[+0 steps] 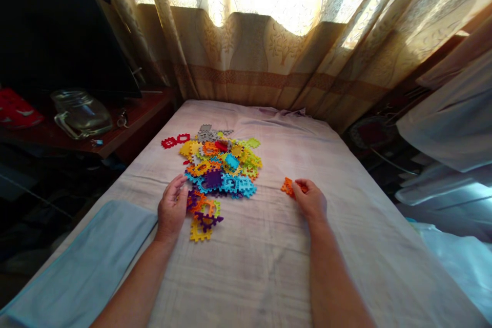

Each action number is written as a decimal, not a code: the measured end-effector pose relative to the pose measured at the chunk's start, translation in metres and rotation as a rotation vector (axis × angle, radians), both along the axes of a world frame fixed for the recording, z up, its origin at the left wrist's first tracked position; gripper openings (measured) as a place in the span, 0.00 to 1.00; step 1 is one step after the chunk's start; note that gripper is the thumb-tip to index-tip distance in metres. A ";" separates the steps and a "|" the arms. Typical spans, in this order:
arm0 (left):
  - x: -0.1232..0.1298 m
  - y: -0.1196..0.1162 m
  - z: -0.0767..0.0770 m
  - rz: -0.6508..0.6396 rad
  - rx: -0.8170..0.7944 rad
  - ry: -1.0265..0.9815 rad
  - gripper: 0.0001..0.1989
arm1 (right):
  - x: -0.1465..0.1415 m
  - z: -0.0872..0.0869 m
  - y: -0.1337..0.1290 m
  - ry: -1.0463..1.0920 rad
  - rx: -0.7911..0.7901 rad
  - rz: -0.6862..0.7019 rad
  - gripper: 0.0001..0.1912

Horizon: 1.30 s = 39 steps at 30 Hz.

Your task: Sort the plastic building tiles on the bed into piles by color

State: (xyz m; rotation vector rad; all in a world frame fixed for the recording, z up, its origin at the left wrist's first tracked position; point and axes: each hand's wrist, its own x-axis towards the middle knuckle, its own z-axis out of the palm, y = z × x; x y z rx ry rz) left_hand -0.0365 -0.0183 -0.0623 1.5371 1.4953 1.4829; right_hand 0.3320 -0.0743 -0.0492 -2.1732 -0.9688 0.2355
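On the bed lies a heap of notched plastic building tiles (213,180) in blue, purple, orange, yellow, green, red and grey. My left hand (172,209) rests at the heap's left edge, its fingers loosely curved and apart from the thumb, beside some purple tiles (193,200); nothing shows in its grasp. To the right of the heap, my right hand (312,200) pinches an orange building tile (287,186) between thumb and fingers, low over the sheet. A yellow tile (200,231) and a purple triangular tile (208,220) lie at the near end of the heap.
A pale sheet (269,256) covers the bed. A folded light-blue cloth (92,256) lies at the left. Beyond it, a dark red table (149,110) bears a glass jug (82,113) and a dark screen (57,25). Curtains (261,51) hang behind; a fan (371,133) stands right.
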 end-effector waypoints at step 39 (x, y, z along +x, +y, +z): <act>0.001 0.000 -0.001 -0.014 0.052 0.047 0.16 | -0.200 0.048 0.013 -0.207 -0.304 0.816 0.12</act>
